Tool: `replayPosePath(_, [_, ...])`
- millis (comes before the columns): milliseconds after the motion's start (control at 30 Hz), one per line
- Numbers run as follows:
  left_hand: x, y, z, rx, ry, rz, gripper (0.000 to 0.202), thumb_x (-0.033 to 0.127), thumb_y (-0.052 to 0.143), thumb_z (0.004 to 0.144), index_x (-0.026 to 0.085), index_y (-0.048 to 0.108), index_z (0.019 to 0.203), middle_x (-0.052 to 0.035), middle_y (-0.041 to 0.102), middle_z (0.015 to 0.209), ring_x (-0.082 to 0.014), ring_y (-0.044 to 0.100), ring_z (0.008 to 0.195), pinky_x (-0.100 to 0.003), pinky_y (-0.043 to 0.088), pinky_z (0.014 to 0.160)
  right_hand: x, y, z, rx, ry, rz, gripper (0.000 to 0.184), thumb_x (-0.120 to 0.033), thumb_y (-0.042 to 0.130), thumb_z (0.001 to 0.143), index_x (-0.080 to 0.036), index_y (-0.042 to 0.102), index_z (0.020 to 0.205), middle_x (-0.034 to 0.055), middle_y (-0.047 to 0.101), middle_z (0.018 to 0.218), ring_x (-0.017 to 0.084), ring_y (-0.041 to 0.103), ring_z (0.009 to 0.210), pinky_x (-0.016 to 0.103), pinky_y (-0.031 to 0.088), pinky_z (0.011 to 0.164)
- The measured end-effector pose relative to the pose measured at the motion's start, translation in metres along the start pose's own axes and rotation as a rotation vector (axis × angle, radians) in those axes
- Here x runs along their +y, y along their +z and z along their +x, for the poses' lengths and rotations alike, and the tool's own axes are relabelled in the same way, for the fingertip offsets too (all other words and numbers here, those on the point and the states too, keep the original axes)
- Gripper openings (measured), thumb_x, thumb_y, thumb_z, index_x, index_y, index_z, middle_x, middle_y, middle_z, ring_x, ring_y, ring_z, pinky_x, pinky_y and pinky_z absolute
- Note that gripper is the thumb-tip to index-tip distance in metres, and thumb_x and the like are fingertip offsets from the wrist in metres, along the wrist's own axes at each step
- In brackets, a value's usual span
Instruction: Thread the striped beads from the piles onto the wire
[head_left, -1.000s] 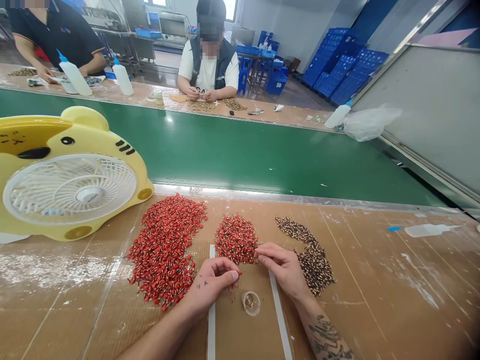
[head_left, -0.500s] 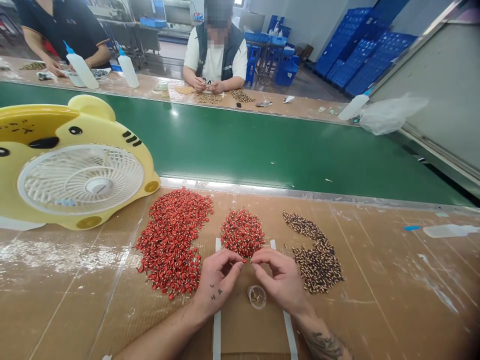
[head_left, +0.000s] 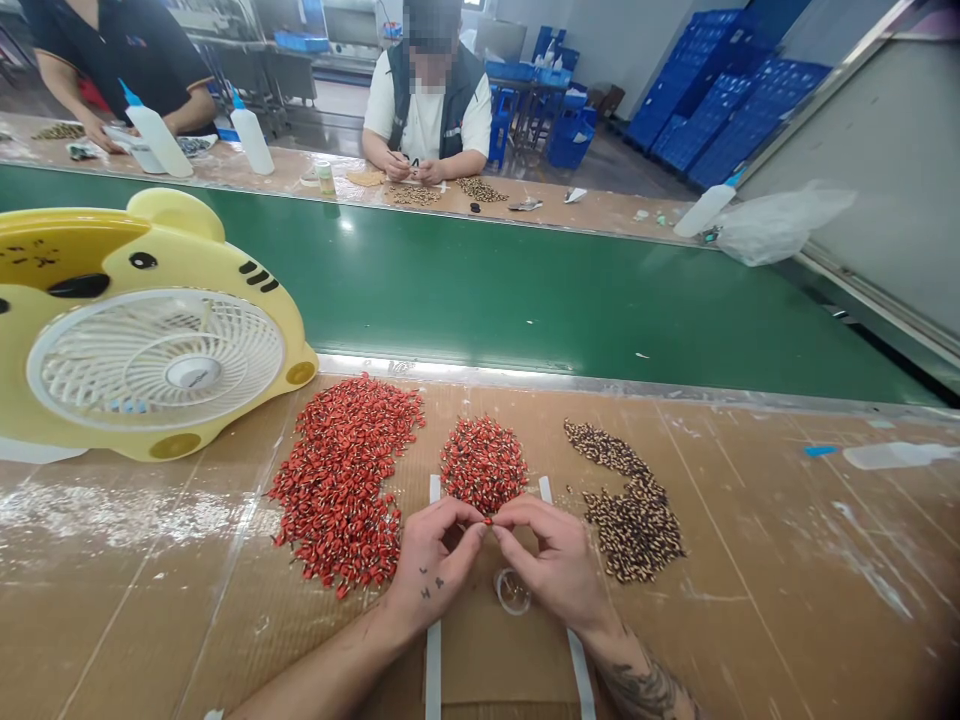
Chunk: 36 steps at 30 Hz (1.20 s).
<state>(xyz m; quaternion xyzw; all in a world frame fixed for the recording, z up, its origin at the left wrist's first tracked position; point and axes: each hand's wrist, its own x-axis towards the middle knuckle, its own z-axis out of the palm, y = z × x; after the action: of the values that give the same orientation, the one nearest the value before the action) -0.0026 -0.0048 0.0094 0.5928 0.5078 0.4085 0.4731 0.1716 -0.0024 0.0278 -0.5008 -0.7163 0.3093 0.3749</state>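
My left hand (head_left: 435,560) pinches a small red piece (head_left: 487,520) between thumb and forefinger. My right hand (head_left: 551,555) is closed in a pinch, its fingertips meeting the red piece; anything between them is too small to make out. Just beyond the fingers lies a small heap of red pieces with metallic ends (head_left: 484,465). A bigger heap of red pieces (head_left: 345,480) spreads to the left of my left hand. Black-and-gold small parts (head_left: 637,525) form a curved pile right of my right hand. Below my fingertips stands a small clear cup (head_left: 498,600).
A yellow animal-shaped fan (head_left: 292,335) stands at the left. Beyond the cardboard-covered table (head_left: 750,560) runs a green conveyor belt (head_left: 465,290). Two people sit across it. A squeeze bottle (head_left: 892,456) lies at the right. White tape strips (head_left: 433,670) flank the cup.
My right hand has moved slightly left, closing the gap, so its fingertips now meet the red piece in my left hand. The view has shifted a little.
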Motion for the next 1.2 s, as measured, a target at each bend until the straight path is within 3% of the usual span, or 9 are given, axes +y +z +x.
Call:
replayPosePath(333, [-0.003,-0.001,0.000,-0.040,-0.069,-0.100,0.017,0.027,0.061,0.088,0.017,0.072,0.080,-0.0053,0.070,0.075,-0.0160,0.058,0.064,-0.023,0.043,0.060,0.005,-0.006,0.005,-0.049,0.043,0.105,0.011,-0.028,0.068,0.087,-0.022,0.077,0.084,0.0054,0.073,0.078,0.018,0.068,0.070,0.029,0.055,0.066])
replayPosePath(500, [0.000,0.000,0.000,-0.088,-0.153,-0.217,0.019,0.028,0.061,0.087,0.015,0.071,0.077,-0.0049,0.068,0.069,-0.0159,0.059,0.062,-0.023,0.045,0.060,0.004,-0.008,0.003,-0.102,0.024,0.085,0.013,-0.024,0.065,0.089,-0.022,0.077,0.085,0.0046,0.072,0.078,0.018,0.067,0.070,0.029,0.053,0.064])
replayPosePath(767, [-0.003,0.001,-0.003,-0.081,-0.140,-0.219,0.021,0.028,0.058,0.091,0.016,0.068,0.076,-0.0041,0.065,0.070,-0.0158,0.057,0.065,-0.023,0.044,0.062,0.000,-0.007,0.004,-0.103,-0.008,0.094,0.013,-0.024,0.063,0.091,-0.021,0.075,0.085,0.0053,0.072,0.079,0.018,0.067,0.071,0.029,0.053,0.065])
replayPosePath(1067, [-0.001,0.004,0.002,-0.080,-0.121,-0.135,0.021,0.029,0.057,0.091,0.016,0.067,0.078,-0.0035,0.064,0.069,-0.0164,0.058,0.065,-0.024,0.043,0.060,0.005,0.000,0.002,-0.020,-0.042,0.090,0.012,-0.021,0.062,0.091,-0.021,0.073,0.087,0.0048,0.071,0.080,0.018,0.067,0.073,0.028,0.054,0.067])
replayPosePath(1200, [0.007,-0.006,0.018,-0.050,-0.066,0.072,0.016,0.026,0.059,0.089,0.017,0.070,0.081,-0.0043,0.068,0.074,-0.0170,0.059,0.067,-0.024,0.043,0.062,0.015,-0.010,0.002,0.067,-0.091,0.015,0.015,-0.022,0.064,0.090,-0.022,0.070,0.103,0.0064,0.071,0.088,0.020,0.067,0.081,0.032,0.055,0.073])
